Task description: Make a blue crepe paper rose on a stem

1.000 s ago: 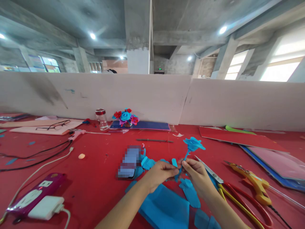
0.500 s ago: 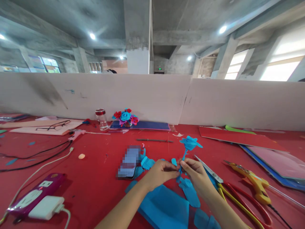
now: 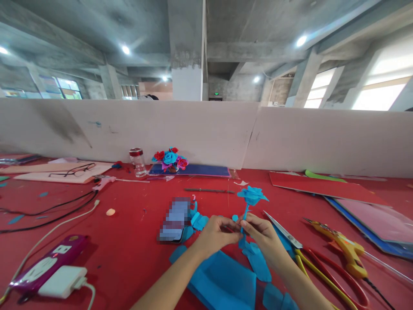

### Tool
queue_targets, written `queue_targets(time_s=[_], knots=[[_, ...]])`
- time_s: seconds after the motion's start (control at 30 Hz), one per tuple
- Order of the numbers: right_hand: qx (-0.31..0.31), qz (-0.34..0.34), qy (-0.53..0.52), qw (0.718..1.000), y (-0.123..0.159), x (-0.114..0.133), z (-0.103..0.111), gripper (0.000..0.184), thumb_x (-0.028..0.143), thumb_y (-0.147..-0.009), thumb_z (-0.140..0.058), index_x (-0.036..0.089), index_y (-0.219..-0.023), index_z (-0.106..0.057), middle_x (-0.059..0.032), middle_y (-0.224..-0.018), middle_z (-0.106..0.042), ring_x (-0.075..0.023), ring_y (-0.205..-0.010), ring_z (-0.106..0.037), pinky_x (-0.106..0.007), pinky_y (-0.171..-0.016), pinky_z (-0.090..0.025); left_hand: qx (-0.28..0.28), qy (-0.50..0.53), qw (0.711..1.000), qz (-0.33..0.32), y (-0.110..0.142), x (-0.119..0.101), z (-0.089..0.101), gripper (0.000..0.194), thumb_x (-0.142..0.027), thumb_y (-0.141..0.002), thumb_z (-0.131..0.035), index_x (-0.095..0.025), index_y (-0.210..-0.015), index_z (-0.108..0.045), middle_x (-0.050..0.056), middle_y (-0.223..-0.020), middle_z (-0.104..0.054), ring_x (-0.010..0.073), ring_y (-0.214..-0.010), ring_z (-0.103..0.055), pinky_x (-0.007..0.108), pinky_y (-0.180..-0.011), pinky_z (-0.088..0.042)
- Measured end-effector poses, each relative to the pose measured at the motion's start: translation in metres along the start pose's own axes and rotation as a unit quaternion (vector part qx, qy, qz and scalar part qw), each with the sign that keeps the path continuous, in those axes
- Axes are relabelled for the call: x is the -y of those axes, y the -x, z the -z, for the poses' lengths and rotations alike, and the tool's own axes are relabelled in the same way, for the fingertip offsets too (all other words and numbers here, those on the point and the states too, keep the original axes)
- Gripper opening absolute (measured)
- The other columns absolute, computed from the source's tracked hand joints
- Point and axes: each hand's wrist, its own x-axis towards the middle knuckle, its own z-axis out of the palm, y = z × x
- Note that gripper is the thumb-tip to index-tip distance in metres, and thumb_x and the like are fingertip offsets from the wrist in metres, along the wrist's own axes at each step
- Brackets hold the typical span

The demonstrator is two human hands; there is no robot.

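Left hand (image 3: 217,233): pinching stem (image 3: 247,212)
Right hand (image 3: 263,229): pinching stem
Flower (image 3: 253,196): blue, bloom uppermost
Scissors (image 3: 297,243): four o'clock from flower

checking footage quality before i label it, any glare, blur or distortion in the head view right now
Head view: the right-hand window is blown out to white, and a ceiling light flares; head view: blocky pixels cover most of the phone; head view: the scene looks stretched toward the edges; head view: the blue flower shows no strong motion blur.
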Motion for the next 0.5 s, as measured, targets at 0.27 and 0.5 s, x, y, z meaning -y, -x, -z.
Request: queue_targets(time_s=[0.27, 0.5], knots=[[0.005, -0.061, -0.013, 0.998, -0.001, -0.009, -0.005, 0.026, 0.043, -0.071, -0.062, 0.017, -0.07, -0.063, 0.0002, -0.059, -0.058, -0.0113, -0.054, -0.05, -0.023, -0.052, -0.039, -0.083, 0.033, 0.996, -0.012, -0.002, -0.004, 0.002, 0.019, -0.028, -0.063, -0.065, -0.012, -0.073, -0.067, 0.004, -0.067, -0.064, 0.015, -0.064, -0.056, 0.024, -0.061, -0.044], [0.008, -0.039, 0.046, 0.998, -0.002, -0.018, 0.0, 0.021, 0.035, -0.073, -0.06, 0.016, -0.068, -0.064, -0.0009, -0.058, -0.062, -0.0133, -0.056, -0.054, -0.024, -0.055, -0.042, -0.152, 0.026, 0.988, 0.016, -0.004, -0.004, 0.003, 0.011, -0.023, -0.059, -0.064, -0.013, -0.063, -0.064, 0.003, -0.061, -0.062, 0.013, -0.058, -0.054, 0.023, -0.056, -0.042]])
